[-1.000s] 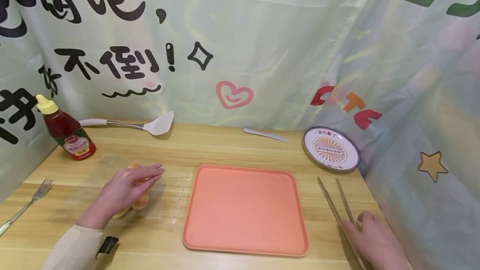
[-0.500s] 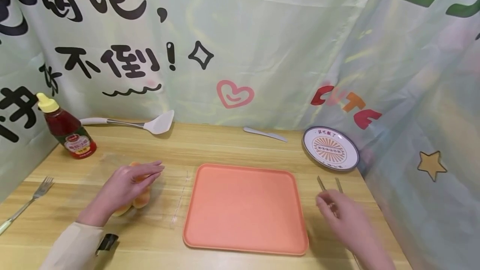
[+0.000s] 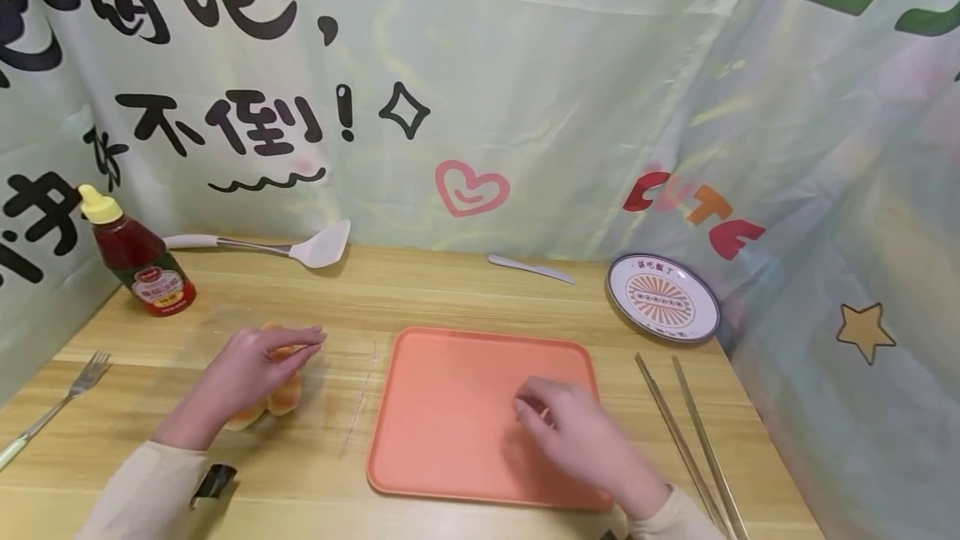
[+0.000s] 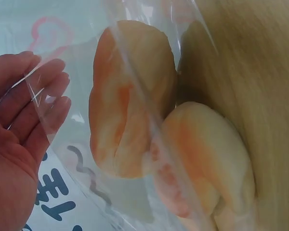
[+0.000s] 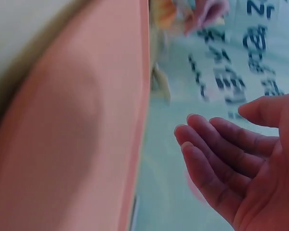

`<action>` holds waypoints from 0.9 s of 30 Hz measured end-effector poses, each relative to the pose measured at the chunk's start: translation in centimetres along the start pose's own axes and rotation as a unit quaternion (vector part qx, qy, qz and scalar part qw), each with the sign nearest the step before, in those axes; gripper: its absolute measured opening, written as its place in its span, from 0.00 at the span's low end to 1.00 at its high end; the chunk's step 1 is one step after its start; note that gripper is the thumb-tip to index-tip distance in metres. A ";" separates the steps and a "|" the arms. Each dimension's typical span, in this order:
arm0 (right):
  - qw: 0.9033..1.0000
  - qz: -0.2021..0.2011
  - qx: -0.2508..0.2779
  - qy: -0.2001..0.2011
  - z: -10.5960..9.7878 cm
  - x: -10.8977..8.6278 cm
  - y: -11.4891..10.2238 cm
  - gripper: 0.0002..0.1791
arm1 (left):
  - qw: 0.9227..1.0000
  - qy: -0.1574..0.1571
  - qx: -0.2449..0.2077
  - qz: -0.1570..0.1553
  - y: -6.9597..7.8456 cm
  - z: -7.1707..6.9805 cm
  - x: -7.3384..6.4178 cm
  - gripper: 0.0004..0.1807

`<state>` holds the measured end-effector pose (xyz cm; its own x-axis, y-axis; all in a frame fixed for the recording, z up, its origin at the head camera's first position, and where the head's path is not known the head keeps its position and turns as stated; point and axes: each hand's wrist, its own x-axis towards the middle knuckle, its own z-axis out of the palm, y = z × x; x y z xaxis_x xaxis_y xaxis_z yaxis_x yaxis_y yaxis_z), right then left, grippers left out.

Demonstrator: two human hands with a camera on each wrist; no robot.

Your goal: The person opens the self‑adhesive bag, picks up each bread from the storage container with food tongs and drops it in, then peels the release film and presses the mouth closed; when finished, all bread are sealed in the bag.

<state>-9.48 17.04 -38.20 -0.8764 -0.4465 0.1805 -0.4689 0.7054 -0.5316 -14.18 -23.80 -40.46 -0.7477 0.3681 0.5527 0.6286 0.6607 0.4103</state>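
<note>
My left hand is over bread rolls in a clear plastic bag, left of the pink tray. In the left wrist view its fingers are fairly straight, with film across the fingertips and a gap to the nearest roll. My right hand hovers above the right part of the pink tray, fingers loosely bent and holding nothing. Right of the tray lie two long thin golden-brown arms, like tongs or chopsticks; their near ends run out of view.
A ketchup bottle and a white spatula stand and lie back left. A fork is at the left edge. At the back are a knife and a round plate. Printed cloth encloses the table.
My right hand has left the long thin arms at the right and moved leftward over the tray. The arms now lie on the table. My left hand has stayed over the bread.
</note>
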 end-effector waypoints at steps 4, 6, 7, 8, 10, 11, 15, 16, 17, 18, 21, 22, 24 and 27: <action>0.998 -0.027 0.049 -0.040 2.1 1.1 -1.7 0.07 | 1.000 -0.003 0.006 -0.004 -0.2 0.0 0.1 0.15; 0.994 -0.035 0.086 -0.055 3.3 1.7 -2.7 0.10 | 1.000 -0.005 0.011 -0.005 -0.2 0.0 0.2 0.14; 0.993 -0.038 0.101 -0.057 3.9 2.0 -3.1 0.11 | 1.000 -0.005 0.013 -0.004 -0.2 0.0 0.2 0.14; 0.991 -0.040 0.117 -0.059 4.6 2.3 -3.6 0.12 | 1.000 -0.005 0.017 -0.003 -0.2 0.0 0.2 0.14; 0.987 -0.046 0.141 -0.060 5.8 2.9 -4.4 0.13 | 1.000 -0.004 0.024 -0.002 -0.2 0.0 0.3 0.13; 0.986 -0.047 0.151 -0.061 6.4 3.2 -4.9 0.14 | 1.000 -0.004 0.025 -0.002 -0.2 0.0 0.3 0.13; 0.980 -0.048 0.178 -0.075 8.4 4.2 -6.7 0.14 | 1.000 -0.006 0.028 -0.008 0.0 0.0 0.4 0.12; 0.977 -0.044 0.190 -0.082 8.8 4.4 -7.1 0.14 | 1.000 -0.008 0.028 -0.010 0.0 0.0 0.5 0.12; 0.972 -0.032 0.213 -0.091 9.2 4.6 -7.6 0.14 | 1.000 -0.008 0.029 -0.010 0.0 0.0 0.5 0.12; 0.967 -0.019 0.235 -0.099 9.6 4.7 -8.1 0.15 | 0.999 -0.008 0.030 -0.009 0.0 0.0 0.5 0.12; 0.944 0.021 0.308 -0.117 10.7 4.9 -9.5 0.17 | 0.999 -0.003 0.033 -0.001 -0.1 -0.1 0.5 0.12; 0.934 0.038 0.334 -0.122 11.0 5.0 -10.0 0.17 | 0.999 0.000 0.033 0.003 -0.1 -0.2 0.5 0.13; 0.916 0.063 0.374 -0.132 11.4 5.1 -10.8 0.18 | 0.999 0.005 0.034 0.008 -0.2 -0.2 0.5 0.13; 0.893 0.099 0.414 -0.147 12.1 5.5 -11.9 0.18 | 0.999 0.008 0.037 0.007 -0.3 -0.3 0.5 0.14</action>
<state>-7.42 -0.49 -40.86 -0.8093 -0.5691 -0.1457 0.0409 0.1929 -0.9804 -14.62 -24.02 -40.09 -0.7347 0.3682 0.5698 0.6217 0.7015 0.3484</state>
